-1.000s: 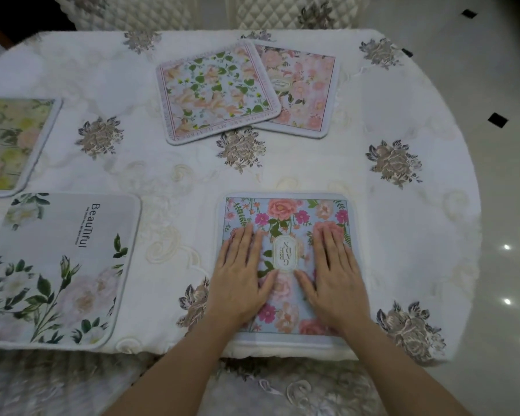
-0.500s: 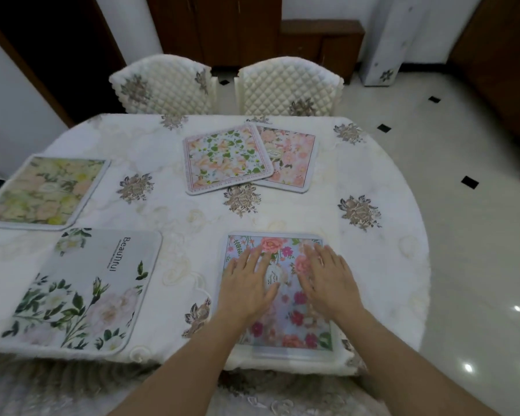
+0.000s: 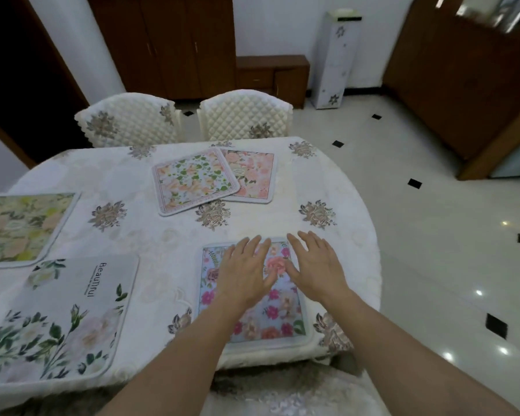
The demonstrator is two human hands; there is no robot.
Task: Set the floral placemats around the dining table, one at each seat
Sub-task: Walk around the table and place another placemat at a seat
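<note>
far left of the blue placemat lay a yellow-green placemat, with a grey leafy placemat nearer on that same side. beyond it a green-leaf placemat overlapped a pink placemat. the blue placemat lay flat at the worktop near edge. over its far end the left hand and right hand were flat, fingers spread, gripping nothing; contact unclear.

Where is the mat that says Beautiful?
Head view: the Beautiful mat lies near-left on the table, just in front of the yellow-green mat and left of the blue mat.
</note>
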